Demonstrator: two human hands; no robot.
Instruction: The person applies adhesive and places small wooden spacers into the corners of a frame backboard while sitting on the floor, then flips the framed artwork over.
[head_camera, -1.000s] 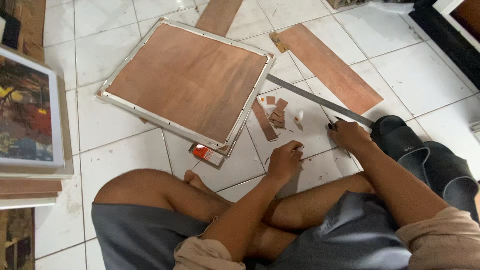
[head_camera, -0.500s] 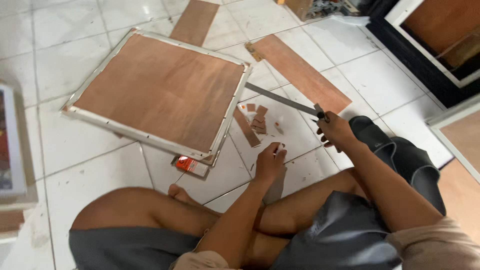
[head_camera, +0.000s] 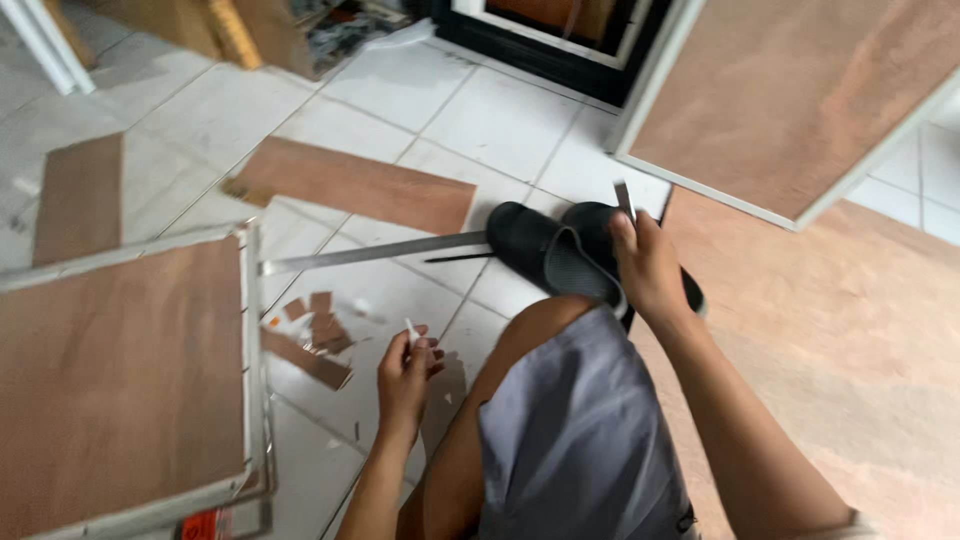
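My left hand (head_camera: 405, 368) hovers low over the white tiles and pinches a small white sliver between its fingertips. Just left of it lie brown wood scraps (head_camera: 315, 335). My right hand (head_camera: 645, 265) rests over a pair of black sandals (head_camera: 550, 250) and grips a thin grey strip (head_camera: 623, 197) that sticks up from the fist; what it is cannot be told. A long metal ruler (head_camera: 370, 252) lies flat on the floor between the two hands, touched by neither. My knee in grey shorts (head_camera: 580, 420) fills the foreground.
A framed brown board (head_camera: 110, 380) lies at the left with a metal edge. A plywood strip (head_camera: 350, 185) lies beyond the ruler. A large frame back (head_camera: 800, 100) leans at top right above a plywood sheet (head_camera: 850, 330) on the floor.
The view has swung right. My right hand has left the ruler's end and moved over the sandals, holding the thin strip. My left hand stays near the scraps.
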